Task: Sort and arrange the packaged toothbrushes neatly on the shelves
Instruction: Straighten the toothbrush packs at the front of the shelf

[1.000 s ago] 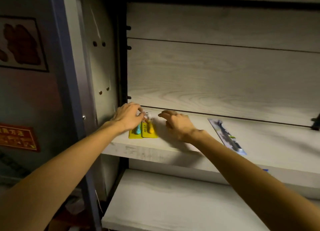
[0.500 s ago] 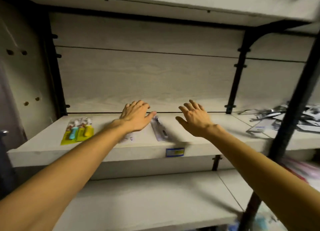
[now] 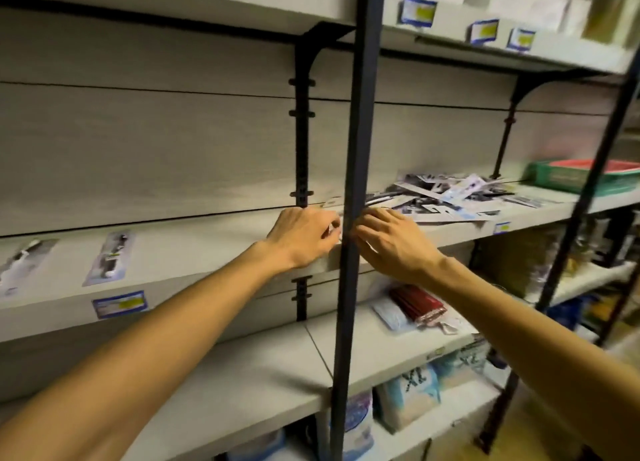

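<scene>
Reached with the left hand [image 3: 304, 235] pinching something small and pale, the right hand [image 3: 391, 242] loosely spread, toward the heap of toothbrush packs [image 3: 446, 197] on the shelf [image 3: 207, 252]; likely light, stiff, slippery blister cards, best pinched edgewise.

Pale wood-grain shelving [image 3: 207, 249] on black uprights [image 3: 356, 183], stocked unevenly.

We note two packaged toothbrushes [image 3: 110, 258] lying flat and apart at centre left, a loose heap of packs [image 3: 446, 197] at centre right with a green tray [image 3: 575, 176] beyond it, and a dark red pack [image 3: 420, 303] on the lower shelf [image 3: 346, 349]. Blue price labels [image 3: 119, 304] sit on the front edges.
</scene>
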Demonstrator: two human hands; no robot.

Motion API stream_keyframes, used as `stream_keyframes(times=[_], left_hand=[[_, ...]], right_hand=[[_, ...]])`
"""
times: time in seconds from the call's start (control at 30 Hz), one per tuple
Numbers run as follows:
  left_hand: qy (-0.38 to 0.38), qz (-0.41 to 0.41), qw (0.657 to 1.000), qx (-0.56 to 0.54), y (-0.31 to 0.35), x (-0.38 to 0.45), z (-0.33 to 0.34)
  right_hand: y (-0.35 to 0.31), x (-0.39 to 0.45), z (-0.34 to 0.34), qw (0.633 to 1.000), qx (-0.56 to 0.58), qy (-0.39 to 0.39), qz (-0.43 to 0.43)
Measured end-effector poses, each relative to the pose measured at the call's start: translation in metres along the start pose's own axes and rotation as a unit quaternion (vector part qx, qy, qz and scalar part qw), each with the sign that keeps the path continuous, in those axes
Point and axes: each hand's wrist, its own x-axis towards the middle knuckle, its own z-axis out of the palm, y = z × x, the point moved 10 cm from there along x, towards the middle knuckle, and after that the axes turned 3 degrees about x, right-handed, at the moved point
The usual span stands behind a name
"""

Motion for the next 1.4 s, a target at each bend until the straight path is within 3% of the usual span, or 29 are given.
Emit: stream_keyframes(times=[0.07,0.27,0.43,0.77,1.17,1.4], left_hand=[[0.007,0.059,0.998,0.013,0.05,0.019,0.007],[0.003,0.113,0.993,0.016,0.131,0.084,0.037],[-0.053,0.106,0.99,0.077,0.16,0.142,0.097],[-0.086,0.075,0.99,0.086,0.186,0.289,0.184],[-0.097,0.064,0.988,0.098,0.218,0.434,0.243],[-0.09,0.037,0.99,0.099,0.228,0.513,0.292]], right_hand=[[0.028,-0.021,-0.004,1.0,0.0,0.009,0.027],[0.155,-0.091,0.011,0.976,0.012,-0.014,0.216],[0.233,-0.137,0.044,0.954,-0.03,-0.085,0.284],[0.395,-0.171,0.093,0.938,-0.067,-0.134,0.312],[0.582,-0.192,0.13,0.907,-0.017,-0.103,0.408],[0.687,-0.191,0.189,0.904,0.031,-0.105,0.414]])
